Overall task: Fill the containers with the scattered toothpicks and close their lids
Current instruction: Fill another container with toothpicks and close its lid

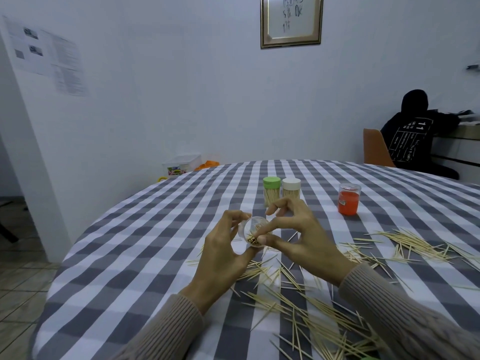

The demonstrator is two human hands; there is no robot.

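The tablecloth (145, 229) was woven cloth in a grey and white check, matt and slightly creased. The scattered toothpicks (298, 302) looked like pale, bare wood with a dull finish. The small container (250, 231) gripped by the left hand (223, 253) was clear, smooth plastic with a faint shine. The green-lidded container (271, 190) and white-lidded container (291, 188) had clear plastic walls and matt plastic lids. The red container (349, 200) looked glossy and translucent. The sleeves (166, 331) were ribbed knit cloth, soft and matt. The picture frame (264, 22) showed a gilded, satin sheen.
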